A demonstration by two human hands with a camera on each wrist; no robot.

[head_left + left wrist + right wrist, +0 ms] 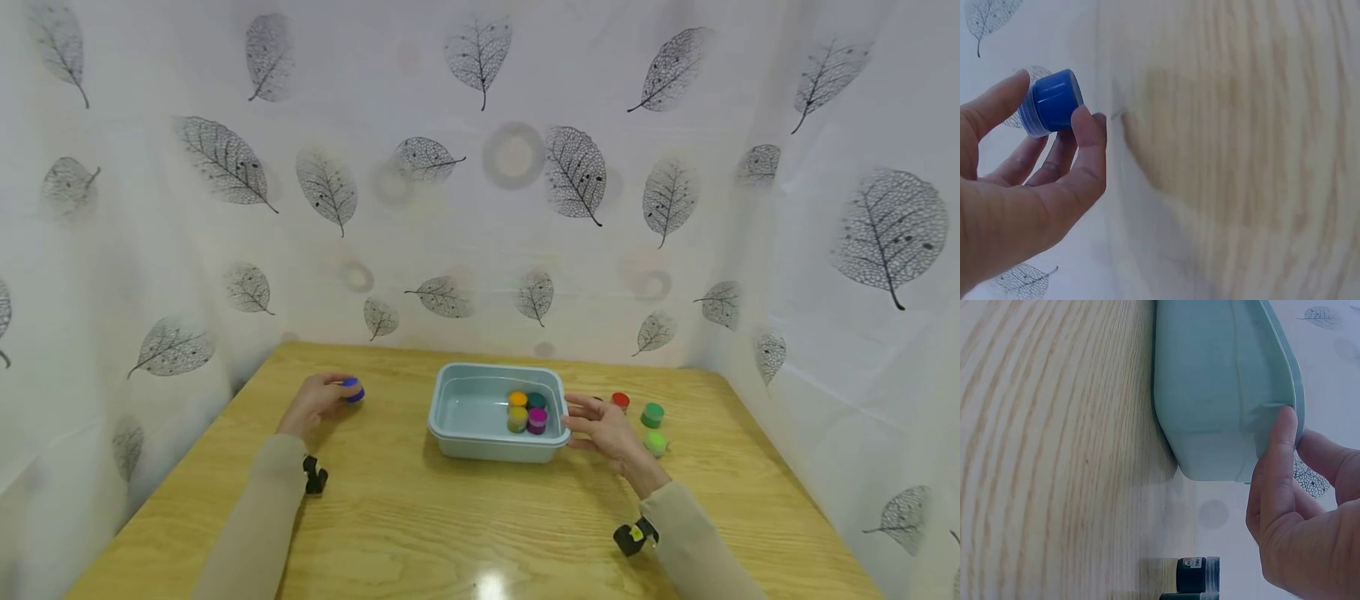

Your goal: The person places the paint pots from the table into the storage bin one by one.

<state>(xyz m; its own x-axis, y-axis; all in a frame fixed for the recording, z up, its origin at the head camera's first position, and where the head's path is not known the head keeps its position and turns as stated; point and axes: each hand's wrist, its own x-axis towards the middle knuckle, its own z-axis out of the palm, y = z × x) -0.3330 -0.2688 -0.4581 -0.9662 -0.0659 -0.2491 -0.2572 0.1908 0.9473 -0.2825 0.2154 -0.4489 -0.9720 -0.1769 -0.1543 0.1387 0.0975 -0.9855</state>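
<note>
So the left hand (pixel 313 404) is over at the far left of the table (pixel 390 517), pinching a little blue jar (pixel 352 389) between thumb and fingertips. Can't tell if the jar's actually touching the wood. It's a squat thing, so the line from end to end is short; in the left wrist view that line runs mostly crosswise with a bit of a tilt. The solid blue end points right, toward the table side, and the clear end points left, by the thumb.

The right hand (pixel 606 427) has the rim of a pale blue-green tub (pixel 498 450) pinched at its right end, thumb on one side and fingers on the other. The tub sits around the middle of the table, upright, long axis going left to right.

Four jars are bunched in the tub's right half: orange (pixel 517 400) and dark teal (pixel 536 402) on the far side, mustard yellow (pixel 517 419) and magenta (pixel 537 421) on the near side. Right of the tub there's a red jar (pixel 619 400), a green jar (pixel 653 414) and a lime one (pixel 656 442) nearest, plus a dark jar mostly hidden behind the right hand. Leaf-print curtain (pixel 480 242) all round.
</note>
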